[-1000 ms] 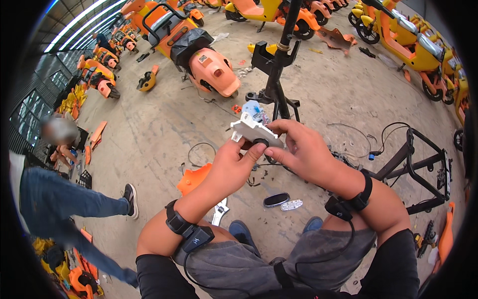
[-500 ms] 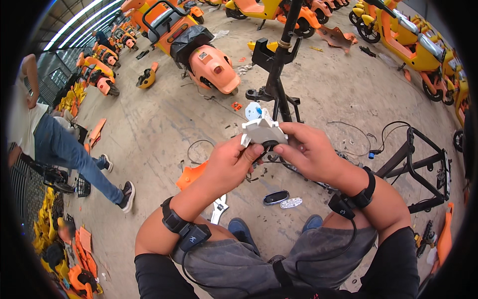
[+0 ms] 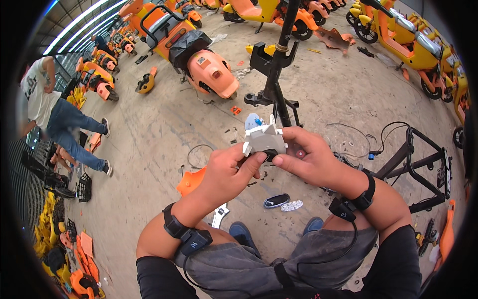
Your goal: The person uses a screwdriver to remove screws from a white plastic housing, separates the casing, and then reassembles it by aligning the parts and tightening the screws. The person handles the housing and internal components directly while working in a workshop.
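Observation:
In front of me, above the floor, both hands grip a light grey plastic housing (image 3: 264, 140) with jagged tabs. A flat pale piece with a blue spot (image 3: 252, 121) stands up from its far side, and a dark rounded part (image 3: 270, 153) shows at its near edge. My left hand (image 3: 231, 169) is closed on the housing's left side, thumb at the dark part. On the other side my right hand (image 3: 308, 158) pinches it, thumb almost meeting the left one. The fingertips behind the housing are hidden.
Beneath lie an adjustable wrench (image 3: 219, 215), an orange panel (image 3: 190, 181), an oval black-rimmed part (image 3: 276, 200) and a white strip (image 3: 292, 205). A black upright frame (image 3: 277, 82) stands ahead; another black frame (image 3: 411, 149) sits right. Scooters (image 3: 211, 72) surround the floor. A person (image 3: 64, 117) stands left.
The housing has tilted in my hands, so its pale piece looks narrower and its grey side shows more. The person at the left has stepped back, farther from me.

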A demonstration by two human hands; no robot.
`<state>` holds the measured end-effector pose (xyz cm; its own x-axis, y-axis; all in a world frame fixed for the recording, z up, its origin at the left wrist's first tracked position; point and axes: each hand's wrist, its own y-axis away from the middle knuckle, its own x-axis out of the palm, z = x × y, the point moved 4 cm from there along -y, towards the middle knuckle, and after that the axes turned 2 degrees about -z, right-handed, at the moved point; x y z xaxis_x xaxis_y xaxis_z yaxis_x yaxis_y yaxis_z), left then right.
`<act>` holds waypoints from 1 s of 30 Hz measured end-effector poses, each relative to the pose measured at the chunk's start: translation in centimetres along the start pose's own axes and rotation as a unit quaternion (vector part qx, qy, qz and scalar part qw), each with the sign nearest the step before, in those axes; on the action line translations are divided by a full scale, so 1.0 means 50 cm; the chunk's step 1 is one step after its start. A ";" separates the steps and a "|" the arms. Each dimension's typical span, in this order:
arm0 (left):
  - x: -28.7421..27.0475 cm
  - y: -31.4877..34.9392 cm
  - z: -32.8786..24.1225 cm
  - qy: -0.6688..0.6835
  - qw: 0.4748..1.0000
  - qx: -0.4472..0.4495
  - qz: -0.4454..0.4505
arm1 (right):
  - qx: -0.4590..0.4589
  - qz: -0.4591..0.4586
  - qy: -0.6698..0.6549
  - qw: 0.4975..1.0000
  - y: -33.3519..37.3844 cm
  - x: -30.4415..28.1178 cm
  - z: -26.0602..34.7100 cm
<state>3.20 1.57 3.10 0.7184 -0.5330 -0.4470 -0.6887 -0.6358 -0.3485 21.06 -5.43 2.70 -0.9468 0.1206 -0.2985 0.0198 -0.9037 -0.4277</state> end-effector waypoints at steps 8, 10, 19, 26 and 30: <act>0.008 0.004 0.000 -0.006 1.000 -0.008 -0.020 | 0.026 0.013 -0.008 1.000 -0.002 0.003 -0.002; 0.008 0.004 -0.001 -0.011 1.000 -0.011 -0.024 | 0.026 0.006 0.001 1.000 -0.002 0.004 0.001; 0.012 0.002 -0.001 0.041 0.992 -0.110 -0.041 | -0.014 -0.054 0.064 0.996 -0.005 0.013 0.014; 0.034 0.008 0.035 0.102 0.989 -0.105 0.013 | 0.070 -0.046 -0.059 0.995 0.005 0.020 -0.016; 0.028 0.005 0.019 0.110 0.981 -0.155 0.037 | 0.080 -0.044 -0.099 0.991 0.004 0.017 -0.026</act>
<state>3.95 1.19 1.62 0.6956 -0.6696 -0.2604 -0.7005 -0.7126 -0.0387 20.66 -4.97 1.28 -0.9873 0.1336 -0.0865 -0.1021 -0.9485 -0.2998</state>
